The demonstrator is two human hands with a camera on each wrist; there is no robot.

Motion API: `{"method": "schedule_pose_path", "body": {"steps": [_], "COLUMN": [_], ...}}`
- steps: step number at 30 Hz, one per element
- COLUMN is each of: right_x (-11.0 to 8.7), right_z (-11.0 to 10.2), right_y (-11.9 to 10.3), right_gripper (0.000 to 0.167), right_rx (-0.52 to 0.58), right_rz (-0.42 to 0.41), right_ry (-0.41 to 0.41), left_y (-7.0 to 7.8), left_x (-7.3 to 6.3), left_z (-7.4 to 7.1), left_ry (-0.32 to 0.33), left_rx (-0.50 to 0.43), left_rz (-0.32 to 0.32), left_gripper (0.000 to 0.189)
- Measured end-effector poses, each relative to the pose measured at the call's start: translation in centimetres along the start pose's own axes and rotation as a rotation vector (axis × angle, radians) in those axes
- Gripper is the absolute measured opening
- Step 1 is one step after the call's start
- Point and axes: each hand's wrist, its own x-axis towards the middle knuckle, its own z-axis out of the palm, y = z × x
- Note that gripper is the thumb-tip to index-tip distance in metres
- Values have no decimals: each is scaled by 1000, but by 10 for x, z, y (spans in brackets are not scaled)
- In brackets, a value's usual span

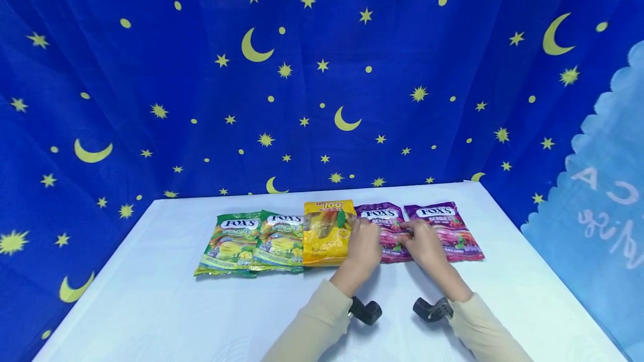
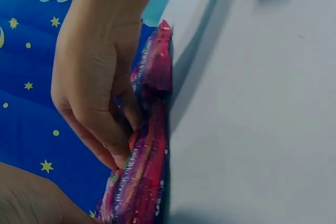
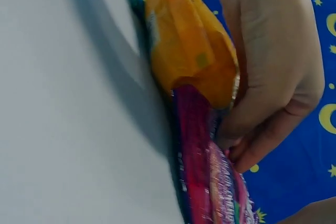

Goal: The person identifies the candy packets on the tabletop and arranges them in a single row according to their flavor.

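Note:
A purple bag of Fox's Berries candy (image 1: 384, 222) lies between my two hands in the row of bags. My left hand (image 1: 365, 241) pinches its left side, right beside the yellow bag (image 1: 322, 233). At the opposite side, my right hand (image 1: 424, 241) pinches the same purple bag with thumb and fingers, next to a second purple bag (image 1: 453, 233). From the left wrist, the right hand (image 2: 94, 77) shows with its fingertips on the shiny bag. In the right wrist view the left hand (image 3: 273, 72) reaches down to the purple bag (image 3: 197, 145), partly hiding its top.
Two green Fox's Spring Tea bags (image 1: 228, 247) overlap at the left end of the row. The white table (image 1: 166, 306) ends at a blue star-and-moon curtain (image 1: 302, 88) behind. A light blue scalloped cloth (image 1: 604, 183) hangs at the right. Black wrist devices (image 1: 366, 312) sit under both wrists.

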Motion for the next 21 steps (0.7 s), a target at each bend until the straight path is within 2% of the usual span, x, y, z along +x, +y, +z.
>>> {"method": "schedule_pose_path", "body": {"steps": [2, 6, 12, 15, 18, 21], "right_x": [2, 3, 6, 7, 9, 9], "right_z": [-2, -7, -20, -26, -34, -44], "right_y": [2, 5, 9, 12, 18, 24], "right_gripper": [31, 27, 23, 23, 20, 22], "right_rx": [21, 56, 37, 26, 14, -10], "right_rz": [-8, -8, -15, -29, -22, 43], "right_ry": [-8, -27, 10, 46, 71, 76], "left_y": [1, 6, 28, 37, 43, 48], "left_x": [2, 7, 16, 21, 27, 30], "left_z": [-1, -3, -1, 4, 10, 16], "left_ry": [-7, -60, -98, -119, -167, -204], "left_rx": [-54, -184, -278, -370, -495, -624], "left_rz": [-26, -72, 9, 15, -20, -117], "left_gripper": [8, 6, 11, 16, 25, 31]}}
